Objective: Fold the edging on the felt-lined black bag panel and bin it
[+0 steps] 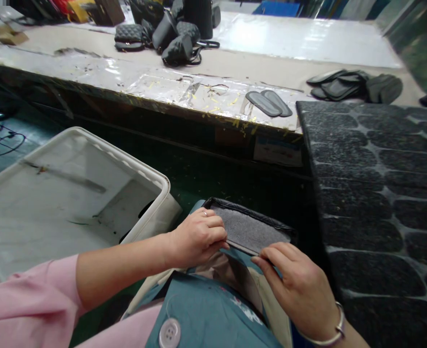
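A rectangular black bag piece [251, 223] with a grey, felt-like inside lies over my lap, its dark raised rim facing the bench. At its left end my left hand [203, 237], with a ring on one finger, is closed on the near edge. My right hand [296, 285], wearing a bracelet, pinches that same near edge farther right between thumb and fingers. A blue-green apron [206, 309] with a white button is beneath both hands. The underside of the bag piece is hidden.
A white plastic bin [137, 169] stands to the left. Across the front runs a workbench [101, 72] with several black bags [177, 48] and two grey oval pieces [269, 103]. More dark oval pieces [344, 84] lie farther right. Black oval pieces cover a board [380, 193] at right.
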The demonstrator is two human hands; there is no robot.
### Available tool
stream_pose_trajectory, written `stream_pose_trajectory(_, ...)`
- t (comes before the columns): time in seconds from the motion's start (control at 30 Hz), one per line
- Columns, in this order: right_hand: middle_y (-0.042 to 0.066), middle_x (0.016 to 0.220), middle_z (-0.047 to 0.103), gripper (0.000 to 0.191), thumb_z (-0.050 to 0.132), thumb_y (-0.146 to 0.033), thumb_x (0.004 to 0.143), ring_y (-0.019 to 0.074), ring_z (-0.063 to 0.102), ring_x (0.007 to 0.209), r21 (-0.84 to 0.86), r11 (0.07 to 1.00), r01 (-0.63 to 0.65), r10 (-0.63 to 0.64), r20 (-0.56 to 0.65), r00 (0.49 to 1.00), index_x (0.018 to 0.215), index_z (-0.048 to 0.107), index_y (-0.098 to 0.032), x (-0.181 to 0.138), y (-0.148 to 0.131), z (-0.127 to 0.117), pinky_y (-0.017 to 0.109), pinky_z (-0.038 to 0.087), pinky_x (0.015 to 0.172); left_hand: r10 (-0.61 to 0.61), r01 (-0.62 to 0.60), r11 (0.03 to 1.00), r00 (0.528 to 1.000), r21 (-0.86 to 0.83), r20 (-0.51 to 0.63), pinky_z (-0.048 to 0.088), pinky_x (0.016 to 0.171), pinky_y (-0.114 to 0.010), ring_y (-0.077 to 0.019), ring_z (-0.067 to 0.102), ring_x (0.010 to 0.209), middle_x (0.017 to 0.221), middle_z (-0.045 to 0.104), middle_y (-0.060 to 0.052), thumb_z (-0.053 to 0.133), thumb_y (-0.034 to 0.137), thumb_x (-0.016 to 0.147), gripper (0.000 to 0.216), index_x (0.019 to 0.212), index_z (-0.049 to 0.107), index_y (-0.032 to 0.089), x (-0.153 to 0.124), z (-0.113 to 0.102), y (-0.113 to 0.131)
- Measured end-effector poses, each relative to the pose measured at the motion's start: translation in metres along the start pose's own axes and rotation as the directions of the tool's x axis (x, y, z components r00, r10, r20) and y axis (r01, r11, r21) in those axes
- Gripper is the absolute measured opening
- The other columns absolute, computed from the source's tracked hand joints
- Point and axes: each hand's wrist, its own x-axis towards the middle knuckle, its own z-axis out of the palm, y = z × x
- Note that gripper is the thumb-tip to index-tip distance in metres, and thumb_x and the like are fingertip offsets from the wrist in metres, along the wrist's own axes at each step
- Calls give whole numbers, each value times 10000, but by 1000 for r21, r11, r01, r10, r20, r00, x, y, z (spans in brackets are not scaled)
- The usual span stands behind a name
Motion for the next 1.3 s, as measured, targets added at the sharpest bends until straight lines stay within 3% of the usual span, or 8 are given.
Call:
stream_pose_trajectory(0.17,25,725,529,247,467,-312,925,187,486,732,9,996,-93,93,35,995,716,541,-204,7,-1,2,325,348,684,-77,77,997,997,-31,-4,373,702,-321,-157,473,702,721,549,-41,473,249,890,232,703,562,145,6,3,6)
stream_pose_trajectory(0.8,10,683,492,256,505,-311,880,177,465,681,-35,981,-193,194,49,980,648,447,-220,19,-6,1,314,314,638,-177,177,984,984,-12,15,350,706,-347,-156,413,694,714,485,-33,457,175,844,188,656,466,167,7,7,14)
stream_pose_trajectory(0.93,11,681,493,255,505,-312,876,175,466,676,-43,979,-201,203,64,977,645,446,-220,20,-6,0,313,314,628,-120,120,993,993,-6,8,363,741,-343,-165,444,751,816,527,-49,471,148,829,106,770,554,175,1,7,9)
stream_pose_trajectory(1.03,11,684,492,256,497,-313,879,176,467,677,-42,978,-206,209,78,975,646,447,-220,21,-6,0,314,319,629,-34,34,999,999,38,10,370,753,-348,-169,456,774,901,536,-62,454,93,796,182,849,597,191,-2,7,4)
stream_pose_trajectory(1.17,10,682,486,263,486,-323,887,178,465,676,-37,977,-209,212,94,973,647,452,-221,21,-6,-1,317,321,630,-32,31,999,999,31,38,380,756,-346,-168,472,781,893,526,-61,456,74,802,206,910,596,179,-3,4,1)
stream_pose_trajectory(1.3,7,684,485,259,490,-326,887,177,464,672,-41,976,-212,215,106,971,652,460,-220,21,-6,-3,315,323,621,7,-13,998,996,66,87,380,766,-339,-165,470,800,931,544,-41,465,117,868,341,1159,559,265,-1,0,1)
